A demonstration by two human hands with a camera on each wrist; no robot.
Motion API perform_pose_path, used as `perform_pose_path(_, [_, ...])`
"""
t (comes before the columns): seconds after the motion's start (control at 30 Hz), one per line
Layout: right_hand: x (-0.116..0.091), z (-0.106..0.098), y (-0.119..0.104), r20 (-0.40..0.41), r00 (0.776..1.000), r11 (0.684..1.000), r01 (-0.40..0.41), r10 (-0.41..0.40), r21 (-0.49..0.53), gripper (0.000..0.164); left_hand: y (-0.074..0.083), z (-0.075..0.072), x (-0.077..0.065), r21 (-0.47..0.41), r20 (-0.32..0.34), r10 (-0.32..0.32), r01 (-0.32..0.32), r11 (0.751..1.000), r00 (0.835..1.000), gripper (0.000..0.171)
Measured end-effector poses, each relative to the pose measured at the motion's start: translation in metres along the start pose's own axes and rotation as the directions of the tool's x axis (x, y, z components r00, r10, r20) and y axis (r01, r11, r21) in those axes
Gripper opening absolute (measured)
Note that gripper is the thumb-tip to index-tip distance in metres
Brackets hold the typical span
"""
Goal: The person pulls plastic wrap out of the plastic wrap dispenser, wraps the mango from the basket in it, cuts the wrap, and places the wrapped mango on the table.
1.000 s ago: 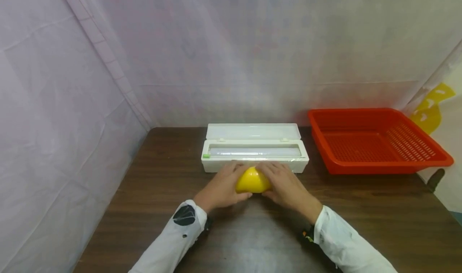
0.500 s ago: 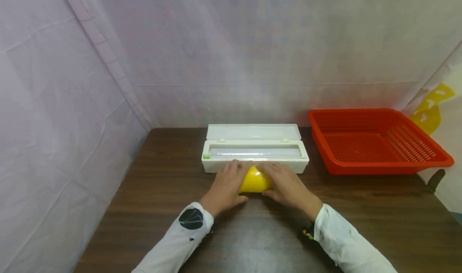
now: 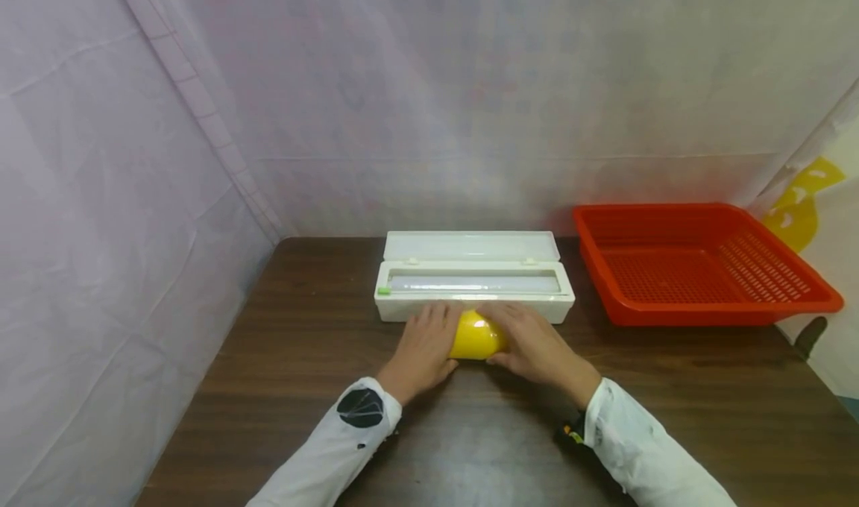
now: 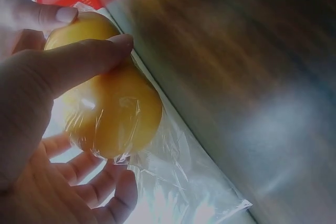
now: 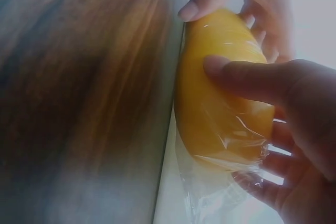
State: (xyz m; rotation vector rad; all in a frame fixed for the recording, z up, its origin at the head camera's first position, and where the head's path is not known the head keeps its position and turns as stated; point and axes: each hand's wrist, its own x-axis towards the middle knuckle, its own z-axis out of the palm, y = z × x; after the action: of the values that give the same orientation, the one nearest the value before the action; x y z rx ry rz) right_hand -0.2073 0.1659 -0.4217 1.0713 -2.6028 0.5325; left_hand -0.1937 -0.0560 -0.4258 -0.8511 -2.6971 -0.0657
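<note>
A smooth, glossy yellow fruit (image 3: 475, 339) lies between both hands, just in front of a white cling film dispenser (image 3: 396, 311). Clear cling film (image 4: 173, 156) covers the fruit, creased over its surface, with a loose sheet trailing past one end. My left hand (image 3: 423, 347) holds the fruit's left side, its thumb laid across the near face and fingers bent around the far side. On the right end, my right hand (image 3: 530, 339) grips it likewise, as the right wrist view shows with that thumb (image 5: 247, 80) pressed to the filmed skin.
The dispenser's lid (image 3: 470, 246) stands raised at the back, showing a film roll (image 3: 470, 283) inside. At the back right a red plastic basket (image 3: 698, 317) sits on the dark wooden table (image 3: 302, 358). White sheeting (image 3: 429, 119) hangs behind and to the left.
My left hand has shifted slightly right and turned over the fruit's left side, covering more of it. The right hand, dispenser and basket have stayed nearly in place.
</note>
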Motion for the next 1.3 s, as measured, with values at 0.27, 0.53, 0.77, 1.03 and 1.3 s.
perform_pose_path(0.27, [0.0002, -0.0023, 0.0001, 0.027, 1.0, 1.0, 0.01, -0.011, 0.028, 0.08, 0.0001, -0.0026, 0.0001, -0.065, 0.045, -0.011, 0.014, 0.998, 0.999, 0.089])
perform_pose_path(0.53, [-0.0004, -0.001, 0.0027, 0.047, 0.999, 0.999, 0.008, -0.01, 0.049, 0.081, -0.0009, -0.0049, 0.0002, -0.094, 0.049, 0.009, -0.004, 0.996, 0.999, 0.087])
perform_pose_path(0.77, [0.0006, -0.0018, 0.0021, 0.071, 0.997, 0.998, -0.012, 0.008, 0.054, 0.081, -0.0016, -0.0038, -0.0002, -0.092, 0.045, 0.021, -0.016, 0.996, 0.999, 0.088])
perform_pose_path(1.03, [0.0014, -0.0018, 0.0016, 0.073, 0.997, 0.997, -0.015, 0.01, 0.073, 0.081, -0.0029, -0.0031, -0.0006, -0.106, 0.042, 0.032, -0.027, 0.994, 0.999, 0.087])
perform_pose_path(1.3, [0.0016, -0.0012, 0.0005, 0.077, 0.997, 0.996, -0.019, 0.013, 0.082, 0.081, -0.0028, -0.0008, -0.001, -0.126, 0.046, 0.021, -0.015, 0.992, 0.999, 0.088])
